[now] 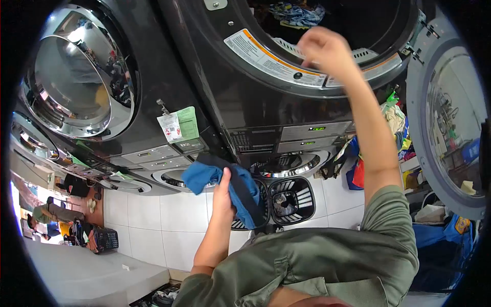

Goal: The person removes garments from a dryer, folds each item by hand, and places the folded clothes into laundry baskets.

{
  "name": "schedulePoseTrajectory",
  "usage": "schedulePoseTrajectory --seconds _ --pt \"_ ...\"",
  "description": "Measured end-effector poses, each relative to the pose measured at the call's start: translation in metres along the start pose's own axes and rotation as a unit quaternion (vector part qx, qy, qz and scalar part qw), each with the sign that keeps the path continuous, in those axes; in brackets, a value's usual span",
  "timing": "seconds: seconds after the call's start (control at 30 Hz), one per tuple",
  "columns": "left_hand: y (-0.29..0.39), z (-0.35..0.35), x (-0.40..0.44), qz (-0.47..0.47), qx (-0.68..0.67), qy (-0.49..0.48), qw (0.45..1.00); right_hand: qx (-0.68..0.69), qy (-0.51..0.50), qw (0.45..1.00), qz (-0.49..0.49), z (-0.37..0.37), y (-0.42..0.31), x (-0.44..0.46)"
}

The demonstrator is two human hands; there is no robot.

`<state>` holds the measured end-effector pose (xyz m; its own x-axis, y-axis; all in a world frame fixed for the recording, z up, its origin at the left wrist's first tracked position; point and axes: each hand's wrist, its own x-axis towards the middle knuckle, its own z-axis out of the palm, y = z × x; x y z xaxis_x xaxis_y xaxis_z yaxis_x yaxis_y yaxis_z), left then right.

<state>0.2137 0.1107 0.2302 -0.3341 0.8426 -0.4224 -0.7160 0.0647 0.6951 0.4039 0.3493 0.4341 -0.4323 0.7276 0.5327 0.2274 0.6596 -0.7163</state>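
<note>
My left hand is closed around a bunched blue-and-black garment, which hangs above the black baskets. My right hand is raised at the lower rim of the open drum of a dark front-loading machine. Motion blurs its fingers, which look bent, and nothing plainly shows in them. Inside the drum lies a crumpled blue patterned cloth, beyond the right hand and apart from it.
The machine's round door stands swung out at the right. Black baskets are on the white tiled floor. A green tag hangs on the neighbouring machine. Piled clothes lie at the right; a person is far left.
</note>
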Motion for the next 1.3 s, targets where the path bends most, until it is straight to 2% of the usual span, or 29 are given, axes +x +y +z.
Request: schedulePoseTrajectory --seconds 0.07,0.1,0.13,0.17,0.2,0.23,0.27,0.3,0.37,0.4,0.47,0.53,0.57,0.6,0.67,0.73,0.8,0.87,0.93,1.0,1.03,1.07,1.1,1.13,1.17,1.2,1.23,1.27,1.3 --pt "-0.018 -0.041 0.020 -0.005 0.007 0.040 0.999 -0.280 0.147 0.948 -0.035 -0.043 0.073 0.067" --pt "-0.028 -0.065 0.035 -0.003 0.002 0.043 0.999 -0.318 0.133 0.937 0.065 -0.064 0.108 0.096" --pt "-0.042 -0.094 0.051 -0.035 0.051 0.078 0.995 -0.462 0.149 0.874 0.025 -0.078 0.147 0.122" --pt "-0.063 -0.133 0.067 -0.072 0.097 0.120 0.985 -0.491 0.099 0.859 0.108 -0.086 0.166 0.135" --pt "-0.099 -0.192 0.095 -0.070 0.179 0.141 0.971 -0.555 0.110 0.806 0.174 -0.097 0.224 0.158" --pt "-0.099 -0.211 0.088 -0.229 0.210 0.174 0.935 -0.581 -0.047 0.789 0.197 -0.104 0.246 0.169" --pt "-0.131 -0.272 0.103 -0.334 0.270 0.243 0.870 -0.585 -0.089 0.777 0.213 -0.100 0.260 0.169" --pt "-0.123 -0.253 0.081 -0.283 0.388 0.338 0.809 -0.591 -0.096 0.770 0.221 -0.094 0.269 0.168" --pt "-0.139 -0.297 0.066 -0.134 0.519 0.310 0.786 -0.594 -0.077 0.773 0.208 -0.083 0.285 0.168" --pt "-0.141 -0.317 0.057 -0.139 0.508 0.285 0.801 -0.590 -0.065 0.780 0.195 -0.075 0.293 0.167" --pt "-0.136 -0.334 0.040 -0.180 0.543 0.263 0.777 -0.570 -0.043 0.805 0.163 -0.058 0.307 0.158" --pt "-0.131 -0.352 0.024 -0.196 0.441 0.287 0.828 -0.517 -0.001 0.846 0.132 -0.046 0.308 0.141" --pt "-0.114 -0.336 0.010 -0.189 0.415 0.309 0.834 -0.471 0.033 0.873 0.120 -0.047 0.303 0.131" --pt "-0.106 -0.313 -0.001 -0.101 0.381 0.358 0.847 -0.408 0.075 0.904 0.104 -0.050 0.289 0.120" --pt "-0.099 -0.310 0.000 -0.081 0.380 0.379 0.840 -0.231 0.165 0.955 0.088 -0.066 0.245 0.093" --pt "-0.084 -0.272 -0.003 0.011 0.342 0.318 0.884 -0.024 0.233 0.969 0.078 -0.075 0.190 0.056" --pt "-0.069 -0.198 0.006 0.076 0.352 0.159 0.919 0.150 0.278 0.946 0.072 -0.089 0.127 0.008" --pt "-0.059 -0.121 0.007 0.103 0.286 0.033 0.952 0.281 0.300 0.909 0.065 -0.095 0.070 -0.046" --pt "-0.055 -0.047 0.002 0.181 0.346 -0.079 0.917 0.361 0.320 0.873 0.073 -0.076 0.016 -0.107" --pt "-0.039 0.024 -0.016 0.364 0.452 -0.180 0.794 0.353 0.370 0.852 0.113 -0.032 -0.038 -0.162" --pt "-0.037 0.052 -0.022 0.445 0.451 -0.183 0.752 0.377 0.379 0.833 0.141 -0.013 -0.060 -0.189" --pt "-0.041 0.073 -0.027 0.521 0.443 -0.182 0.706 0.456 0.349 0.798 0.182 -0.006 -0.072 -0.215" --pt "-0.049 0.086 -0.025 0.565 0.429 -0.177 0.683 0.524 0.247 0.802 0.148 -0.005 -0.071 -0.246" --pt "-0.058 0.099 -0.021 0.605 0.413 -0.170 0.660 0.552 0.201 0.800 0.128 -0.006 -0.061 -0.269" --pt "-0.066 0.112 -0.020 0.641 0.352 -0.129 0.670 0.577 0.153 0.795 0.109 -0.007 -0.051 -0.291" --pt "-0.073 0.112 -0.017 0.640 0.350 -0.144 0.669 0.557 0.143 0.806 0.140 -0.013 -0.045 -0.302" --pt "-0.083 0.103 -0.011 0.478 0.408 -0.269 0.730 0.519 0.227 0.813 0.134 -0.026 -0.040 -0.306" --pt "-0.094 0.095 -0.003 0.292 0.449 -0.380 0.754 0.469 0.310 0.816 0.133 -0.037 -0.043 -0.302" --pt "-0.105 0.087 0.008 0.268 0.473 -0.344 0.765 0.411 0.387 0.813 0.139 -0.047 -0.046 -0.297"
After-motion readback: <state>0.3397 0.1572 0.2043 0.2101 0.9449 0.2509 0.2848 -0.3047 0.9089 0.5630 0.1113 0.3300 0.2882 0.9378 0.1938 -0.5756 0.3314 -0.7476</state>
